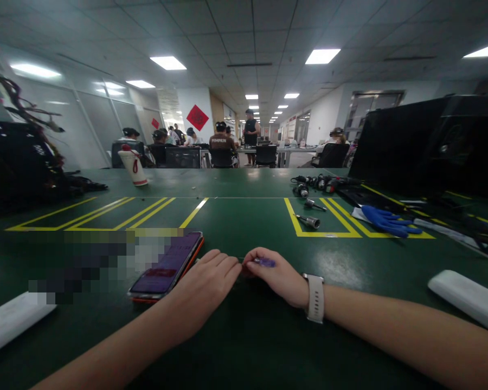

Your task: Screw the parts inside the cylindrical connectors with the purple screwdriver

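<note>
My right hand point(280, 277), with a pale watch strap at the wrist, is closed around a small tool with a purple handle point(265, 262). Its exact kind is hidden by my fingers. Close against its fingertips is my left hand point(216, 275), fingers curled and pressed together; whatever they pinch is out of sight. Both hands are low over the green table point(244, 330). Just left of my left hand lies a phone point(168, 268) with an orange edge, its screen facing up.
Yellow tape outlines point(329, 234) mark the table. Toward the right are metal tool bits point(309, 221), a blue glove point(384, 219) and a large black case point(415, 146). A white cup point(133, 168) stands back left. White bars point(467, 298) flank both sides. People sit farther off.
</note>
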A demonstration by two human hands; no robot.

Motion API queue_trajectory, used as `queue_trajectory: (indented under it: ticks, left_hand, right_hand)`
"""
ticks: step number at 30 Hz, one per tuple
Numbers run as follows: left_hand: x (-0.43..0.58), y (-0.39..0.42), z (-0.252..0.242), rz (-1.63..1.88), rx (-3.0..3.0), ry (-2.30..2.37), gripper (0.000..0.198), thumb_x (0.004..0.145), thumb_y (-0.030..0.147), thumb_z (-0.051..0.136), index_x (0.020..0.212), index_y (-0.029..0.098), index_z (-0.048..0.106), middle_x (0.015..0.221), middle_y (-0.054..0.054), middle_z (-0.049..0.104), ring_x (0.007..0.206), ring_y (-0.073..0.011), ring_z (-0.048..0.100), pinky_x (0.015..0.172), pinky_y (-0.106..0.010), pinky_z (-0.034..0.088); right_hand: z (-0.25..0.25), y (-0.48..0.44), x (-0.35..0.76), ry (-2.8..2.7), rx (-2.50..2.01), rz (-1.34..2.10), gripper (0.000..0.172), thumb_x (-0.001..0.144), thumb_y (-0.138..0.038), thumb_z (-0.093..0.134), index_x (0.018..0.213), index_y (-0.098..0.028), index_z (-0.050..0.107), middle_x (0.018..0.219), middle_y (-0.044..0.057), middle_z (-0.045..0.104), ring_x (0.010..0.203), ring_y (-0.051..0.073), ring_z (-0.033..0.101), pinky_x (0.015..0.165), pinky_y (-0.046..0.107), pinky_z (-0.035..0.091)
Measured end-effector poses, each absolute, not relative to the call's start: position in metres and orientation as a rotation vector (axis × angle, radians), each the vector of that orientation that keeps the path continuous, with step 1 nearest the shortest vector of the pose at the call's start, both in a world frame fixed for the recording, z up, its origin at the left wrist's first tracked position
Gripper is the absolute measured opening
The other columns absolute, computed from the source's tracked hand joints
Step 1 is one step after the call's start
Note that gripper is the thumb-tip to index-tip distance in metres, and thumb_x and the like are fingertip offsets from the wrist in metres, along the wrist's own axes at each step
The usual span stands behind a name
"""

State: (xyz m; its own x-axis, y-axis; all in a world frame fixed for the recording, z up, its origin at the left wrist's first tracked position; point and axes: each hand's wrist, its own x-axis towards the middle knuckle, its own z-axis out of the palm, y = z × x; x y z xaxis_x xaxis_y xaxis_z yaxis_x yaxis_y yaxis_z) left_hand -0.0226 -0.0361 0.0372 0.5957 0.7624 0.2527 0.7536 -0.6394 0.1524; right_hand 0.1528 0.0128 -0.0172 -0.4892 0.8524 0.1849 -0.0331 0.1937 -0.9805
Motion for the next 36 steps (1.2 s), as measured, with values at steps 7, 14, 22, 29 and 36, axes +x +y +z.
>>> queue_trajectory:
  ticks: [7, 14, 22, 29, 36]
  left_hand:
    - [-0.029, -0.035, 0.050, 0.545, 2.837, 1.416, 0.027, 0.082, 0.017, 0.049, 0.107, 0.023, 0.058, 0.105, -0.006, 0.065, 0.094, -0.0243, 0.055, 0.085, -0.039, 0.040]
    - [-0.019, -0.043, 0.053, 1.137, 1.855, 1.507, 0.036, 0.074, 0.028, 0.061, 0.108, 0.021, 0.054, 0.098, -0.006, 0.067, 0.076, -0.0223, 0.064, 0.062, -0.033, 0.051]
    - [-0.018, -0.051, 0.049, 1.256, 1.048, 1.190, 0.037, 0.067, 0.014, 0.068, 0.100, 0.019, 0.053, 0.101, -0.005, 0.068, 0.085, -0.0187, 0.067, 0.081, -0.031, 0.052]
    - [-0.021, -0.048, 0.045, 1.200, 0.900, 1.065, 0.024, 0.071, 0.004, 0.059, 0.091, 0.017, 0.059, 0.094, -0.004, 0.071, 0.094, -0.0189, 0.066, 0.089, -0.030, 0.050]
    - [-0.023, -0.045, 0.040, 1.171, 0.955, 1.116, 0.022, 0.070, 0.003, 0.059, 0.085, 0.018, 0.064, 0.098, -0.002, 0.070, 0.092, -0.0167, 0.065, 0.083, -0.027, 0.052]
  right_hand:
    - [-0.013, 0.013, 0.154, -1.491, -0.765, 1.405, 0.034, 0.082, -0.048, 0.051, 0.079, -0.015, 0.059, 0.065, 0.000, 0.059, 0.063, 0.013, 0.057, 0.064, 0.026, 0.045]
    - [-0.014, 0.014, 0.157, -1.498, -0.823, 1.330, 0.040, 0.084, -0.052, 0.048, 0.065, -0.017, 0.053, 0.049, -0.005, 0.046, 0.045, 0.008, 0.043, 0.048, 0.022, 0.035]
    - [-0.012, 0.010, 0.156, -1.650, -0.840, 1.304, 0.041, 0.084, -0.052, 0.046, 0.066, -0.016, 0.053, 0.052, -0.004, 0.046, 0.046, 0.009, 0.045, 0.049, 0.021, 0.036]
    - [-0.011, 0.008, 0.156, -1.703, -0.918, 1.184, 0.039, 0.084, -0.050, 0.047, 0.063, -0.017, 0.053, 0.049, -0.004, 0.046, 0.046, 0.010, 0.044, 0.048, 0.022, 0.034]
    - [-0.012, 0.017, 0.154, -1.708, -0.997, 1.195, 0.036, 0.085, -0.046, 0.044, 0.064, -0.018, 0.052, 0.048, -0.003, 0.050, 0.044, 0.011, 0.049, 0.047, 0.022, 0.038]
